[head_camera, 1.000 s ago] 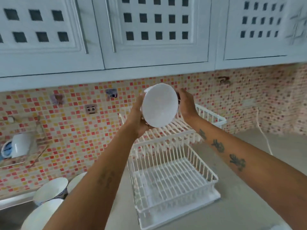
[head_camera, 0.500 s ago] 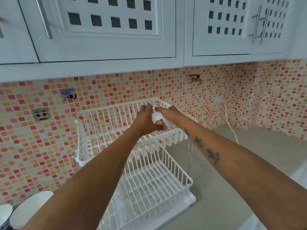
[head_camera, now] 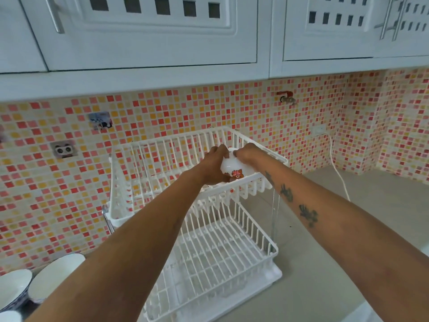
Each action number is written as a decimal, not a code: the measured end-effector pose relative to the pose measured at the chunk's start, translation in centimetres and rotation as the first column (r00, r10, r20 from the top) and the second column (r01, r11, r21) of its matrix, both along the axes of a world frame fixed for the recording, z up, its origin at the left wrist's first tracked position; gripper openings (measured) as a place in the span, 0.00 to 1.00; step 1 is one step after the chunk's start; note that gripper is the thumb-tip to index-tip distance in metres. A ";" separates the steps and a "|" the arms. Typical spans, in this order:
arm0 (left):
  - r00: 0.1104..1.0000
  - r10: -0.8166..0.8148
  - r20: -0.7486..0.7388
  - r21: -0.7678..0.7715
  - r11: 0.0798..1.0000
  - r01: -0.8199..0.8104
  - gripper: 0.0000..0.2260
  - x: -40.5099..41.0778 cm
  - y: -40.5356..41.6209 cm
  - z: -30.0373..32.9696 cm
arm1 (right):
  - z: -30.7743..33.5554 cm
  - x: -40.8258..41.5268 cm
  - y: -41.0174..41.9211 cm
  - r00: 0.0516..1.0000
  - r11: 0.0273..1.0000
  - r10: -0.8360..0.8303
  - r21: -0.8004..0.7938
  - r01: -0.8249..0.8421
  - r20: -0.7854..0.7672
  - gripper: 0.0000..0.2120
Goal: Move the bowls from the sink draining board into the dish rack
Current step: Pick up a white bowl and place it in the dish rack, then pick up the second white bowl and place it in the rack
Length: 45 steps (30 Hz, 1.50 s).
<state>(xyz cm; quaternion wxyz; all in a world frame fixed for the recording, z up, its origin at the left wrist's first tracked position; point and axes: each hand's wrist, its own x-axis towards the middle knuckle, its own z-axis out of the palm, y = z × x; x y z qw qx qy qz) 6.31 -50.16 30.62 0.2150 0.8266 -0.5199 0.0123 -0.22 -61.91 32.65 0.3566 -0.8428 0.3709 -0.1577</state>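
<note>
We set a small white bowl [head_camera: 234, 169] with a cartoon bear print into the top tier of the white wire dish rack [head_camera: 190, 205], our left hand [head_camera: 214, 167] and right hand [head_camera: 247, 154] each in a closed grip on its sides. The lower tier looks bare. At the near left, at least two glossy round bowls [head_camera: 34, 287] wait by the mosaic-tiled wall [head_camera: 69, 182]; most of the job seems left.
</note>
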 end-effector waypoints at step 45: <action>-0.142 0.176 -0.974 0.074 -0.343 -0.937 0.29 2.3 62.8 -28.0 | -30.6 12.4 58.1 0.626 0.612 0.780 0.187 -0.768 0.019 0.11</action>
